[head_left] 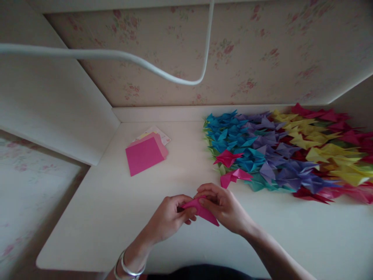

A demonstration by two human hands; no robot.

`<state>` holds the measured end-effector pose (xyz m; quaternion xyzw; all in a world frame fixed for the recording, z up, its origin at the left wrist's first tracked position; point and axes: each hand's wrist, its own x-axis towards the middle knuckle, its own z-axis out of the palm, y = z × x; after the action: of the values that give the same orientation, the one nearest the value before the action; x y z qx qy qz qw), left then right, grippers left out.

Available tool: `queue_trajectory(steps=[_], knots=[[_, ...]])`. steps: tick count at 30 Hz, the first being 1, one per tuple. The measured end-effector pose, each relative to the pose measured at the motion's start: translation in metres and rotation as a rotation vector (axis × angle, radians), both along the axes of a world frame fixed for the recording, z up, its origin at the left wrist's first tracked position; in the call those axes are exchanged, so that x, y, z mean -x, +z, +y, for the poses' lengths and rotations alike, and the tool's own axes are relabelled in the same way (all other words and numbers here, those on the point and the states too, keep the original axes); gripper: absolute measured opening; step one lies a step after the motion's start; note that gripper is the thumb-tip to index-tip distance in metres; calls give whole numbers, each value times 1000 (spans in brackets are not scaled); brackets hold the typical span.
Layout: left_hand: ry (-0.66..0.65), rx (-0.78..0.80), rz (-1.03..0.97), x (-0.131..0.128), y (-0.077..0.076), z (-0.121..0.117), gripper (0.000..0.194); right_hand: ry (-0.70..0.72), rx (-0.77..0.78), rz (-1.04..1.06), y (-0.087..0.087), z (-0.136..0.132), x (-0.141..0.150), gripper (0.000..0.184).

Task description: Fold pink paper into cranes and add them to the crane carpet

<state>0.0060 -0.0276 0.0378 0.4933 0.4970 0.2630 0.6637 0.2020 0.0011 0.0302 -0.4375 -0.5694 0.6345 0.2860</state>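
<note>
Both hands hold a partly folded piece of pink origami paper (205, 215) above the near part of the white table. My left hand (170, 218) pinches its left end between thumb and fingers, with silver bangles on that wrist. At the upper edge, my right hand (220, 206) grips the same paper, thumb on the near face and fingers behind. The paper's pointed tip sticks out down and to the right. Just beyond my right hand lie two pink paper cranes (235, 176), at the front left of a large group of folded cranes.
Rows of blue (224, 128), purple (269, 155), yellow (320, 140) and red folded cranes cover the table's right side. A stack of pink paper sheets (145, 156) lies back left. A white cable (163, 73) hangs across the front of the floral wall.
</note>
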Motion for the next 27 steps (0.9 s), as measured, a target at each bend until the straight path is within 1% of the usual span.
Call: queue_trajectory(steps=[5, 9, 11, 14, 17, 19, 21, 23, 25, 27], knots=[[87, -18, 1, -4, -2, -1, 30, -11, 14, 59, 0, -1, 3, 17], [88, -16, -36, -4, -2, -3, 35, -96, 55, 67, -5, -1, 3, 24], [89, 28, -75, -3, -3, -4, 42, -135, 70, 52, -7, 0, 2, 27], [104, 146, -119, 0, -5, -7, 52, -146, 93, 33, -8, -1, 0, 32], [157, 193, -164, 2, -8, -7, 48, -152, 126, 54, -6, -1, 0, 39], [224, 165, -236, 2, -10, -7, 43, -195, 120, 81, -5, 0, -1, 39], [241, 117, -325, 1, -12, -7, 42, -280, 85, 102, -3, 2, 0, 36], [182, 77, -393, -3, -14, -7, 41, -378, 42, 125, -3, 4, 2, 32], [124, 50, -411, -9, -16, -5, 38, -439, 26, 160, -4, 5, 6, 31], [134, 28, -388, -14, -18, -2, 32, -465, 40, 211, -6, 5, 12, 31]])
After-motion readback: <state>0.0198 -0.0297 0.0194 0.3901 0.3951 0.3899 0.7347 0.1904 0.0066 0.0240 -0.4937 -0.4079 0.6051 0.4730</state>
